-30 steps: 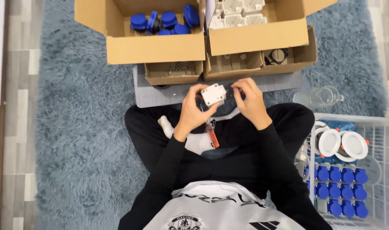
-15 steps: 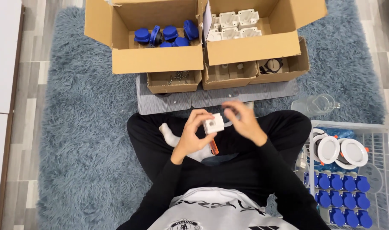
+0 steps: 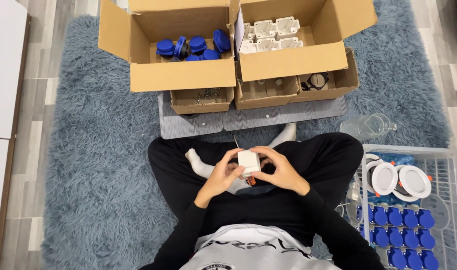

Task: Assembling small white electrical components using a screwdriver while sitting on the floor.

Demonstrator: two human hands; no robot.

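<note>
As curled, left hand (image 3: 219,176), right hand (image 3: 277,170), grip white block (image 3: 249,162)

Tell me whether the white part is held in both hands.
Yes. The left hand and the right hand both grip the white part.

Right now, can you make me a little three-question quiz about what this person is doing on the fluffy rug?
1. True or false: both hands hold the small white box over the lap.
2. Which cardboard box holds the blue caps? A) the one on the picture's left B) the one on the picture's right
3. Fill in: the round white lamps lie in a white wire ____.

Key:
1. True: the left hand and right hand grip it together.
2. A; the other box holds white parts.
3. Basket.
</note>
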